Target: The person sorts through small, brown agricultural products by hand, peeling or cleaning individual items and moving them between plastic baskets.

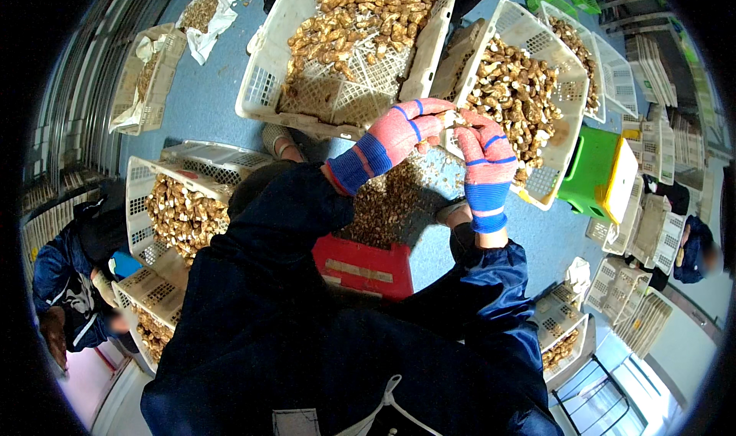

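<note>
Both my hands wear pink knitted gloves with blue stripes and blue cuffs. My left hand and my right hand meet in front of me, fingers closed around a small pale mushroom. The fingertips cover most of it. Beyond my left hand stands a big white plastic crate with brown-and-white mushrooms heaped toward its far end. Just past my right hand, another white crate holds a thick pile of mushrooms. Dark trimmings cover the floor below my hands.
A red plastic stool is between my legs. At the right stands a green and yellow bin. More mushroom crates line my left. A white sack with scraps lies far left. Other people work at both sides.
</note>
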A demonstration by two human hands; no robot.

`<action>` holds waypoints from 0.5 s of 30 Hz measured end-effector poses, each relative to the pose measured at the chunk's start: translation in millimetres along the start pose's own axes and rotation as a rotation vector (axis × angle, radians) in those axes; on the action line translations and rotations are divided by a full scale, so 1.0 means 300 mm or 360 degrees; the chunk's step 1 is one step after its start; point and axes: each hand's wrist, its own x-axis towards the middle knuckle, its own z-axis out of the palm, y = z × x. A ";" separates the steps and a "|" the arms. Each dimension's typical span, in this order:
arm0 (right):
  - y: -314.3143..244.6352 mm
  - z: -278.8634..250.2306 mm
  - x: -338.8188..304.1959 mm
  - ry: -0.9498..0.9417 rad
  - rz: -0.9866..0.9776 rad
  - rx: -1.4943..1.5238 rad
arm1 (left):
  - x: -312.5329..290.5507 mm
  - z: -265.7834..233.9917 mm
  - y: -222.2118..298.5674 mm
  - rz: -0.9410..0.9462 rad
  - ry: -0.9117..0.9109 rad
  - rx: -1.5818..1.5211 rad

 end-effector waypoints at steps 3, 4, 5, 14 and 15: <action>0.013 -0.009 0.002 -0.0005 0.0160 0.0164 | -0.012 -0.002 0.009 0.0015 -0.0026 0.0010; 0.004 -0.015 0.001 0.0001 0.0267 0.0305 | -0.013 -0.001 0.013 0.0017 -0.0016 0.0031; -0.004 -0.007 0.000 -0.0004 0.0215 0.0328 | -0.012 0.002 0.014 0.0017 -0.0006 0.0049; 0.039 -0.032 0.019 0.0042 0.0378 0.0590 | 0.006 -0.007 0.007 0.0310 -0.0002 0.0284; 0.035 -0.035 0.019 0.0050 0.0472 0.0804 | 0.002 -0.019 0.022 0.0142 -0.0038 0.0090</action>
